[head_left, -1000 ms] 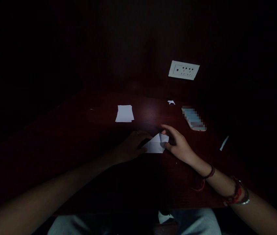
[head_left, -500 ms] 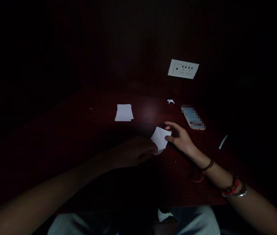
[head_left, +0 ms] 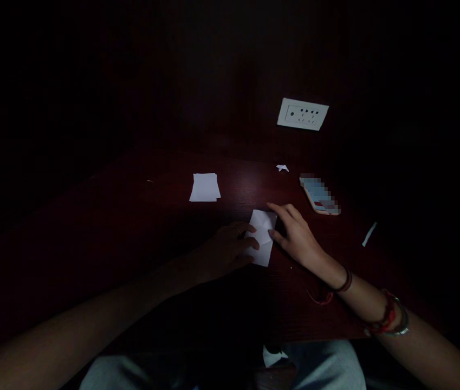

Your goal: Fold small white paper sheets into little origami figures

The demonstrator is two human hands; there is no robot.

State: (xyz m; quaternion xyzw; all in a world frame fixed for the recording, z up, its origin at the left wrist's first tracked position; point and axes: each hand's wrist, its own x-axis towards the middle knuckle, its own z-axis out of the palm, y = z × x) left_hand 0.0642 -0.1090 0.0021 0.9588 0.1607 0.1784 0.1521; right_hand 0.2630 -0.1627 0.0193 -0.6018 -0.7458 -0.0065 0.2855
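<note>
A small creased white paper point(head_left: 263, 235) lies flat on the dark red table point(head_left: 132, 227) in front of me. My left hand point(head_left: 230, 250) rests on the paper's left edge, its fingers laid flat over it. On the paper's right side my right hand point(head_left: 295, 233) has its index finger stretched along the top edge and its thumb pressing the right edge. Neither hand lifts the paper; both press it down. The scene is very dim.
A second white paper point(head_left: 205, 187) lies farther back to the left. A phone point(head_left: 319, 196) sits to the right, a tiny paper scrap point(head_left: 282, 168) behind it, a paper strip point(head_left: 369, 234) at far right. A white wall socket point(head_left: 303, 114) is on the back wall.
The paper, folded and raised between the fingers a second ago, was opened out and now lies flat. My left hand moved right onto it, and my right hand came down on its edge.
</note>
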